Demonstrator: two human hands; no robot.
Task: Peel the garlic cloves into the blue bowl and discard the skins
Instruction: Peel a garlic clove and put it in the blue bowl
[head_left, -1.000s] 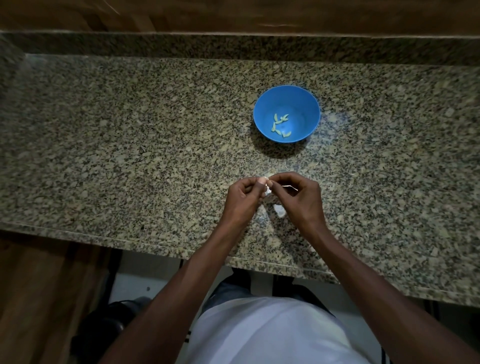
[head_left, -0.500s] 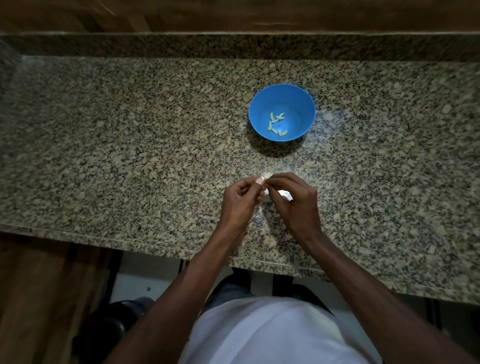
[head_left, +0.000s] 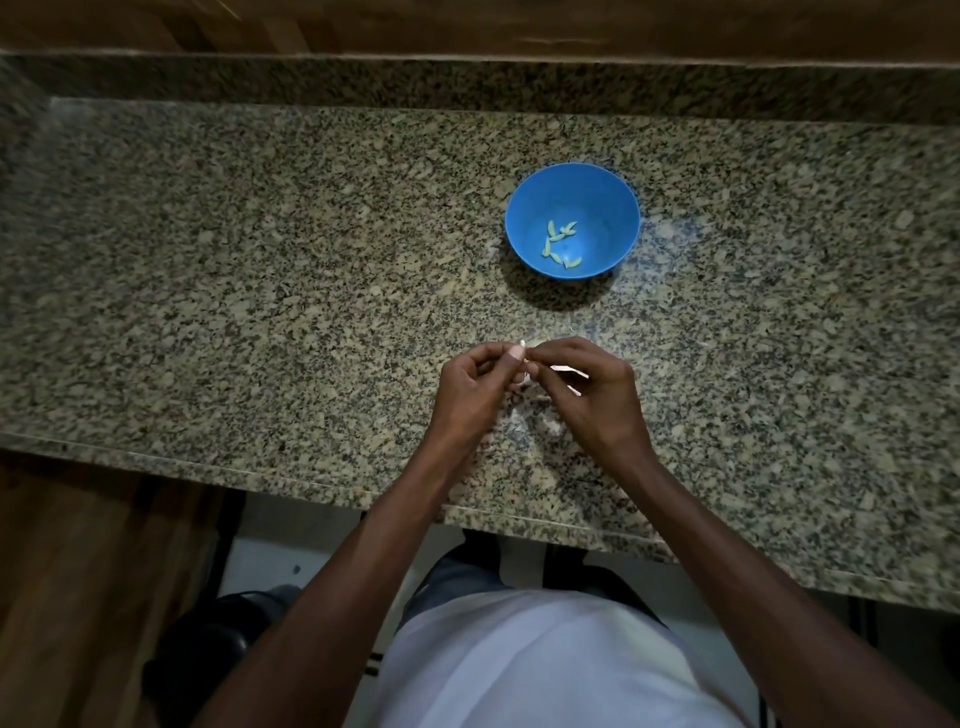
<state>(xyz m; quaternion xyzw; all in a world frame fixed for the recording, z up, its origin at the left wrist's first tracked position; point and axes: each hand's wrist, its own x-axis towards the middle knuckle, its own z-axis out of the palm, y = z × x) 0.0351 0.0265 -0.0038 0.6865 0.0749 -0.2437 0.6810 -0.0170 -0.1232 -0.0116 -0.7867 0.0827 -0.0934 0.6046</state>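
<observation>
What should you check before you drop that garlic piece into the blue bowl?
1. Clove held firmly: ok. The left hand and right hand both pinch the garlic clove.
2. Skin fully off: cannot tell; the fingers hide most of the clove.
3. Blue bowl upright and open: ok.
4. Room in the bowl: ok; only a few peeled cloves lie in it.
5. Path to the bowl: ok; bare granite counter lies between.
6. Loose skins collected: not ok; pale bits lie under the hands.
</observation>
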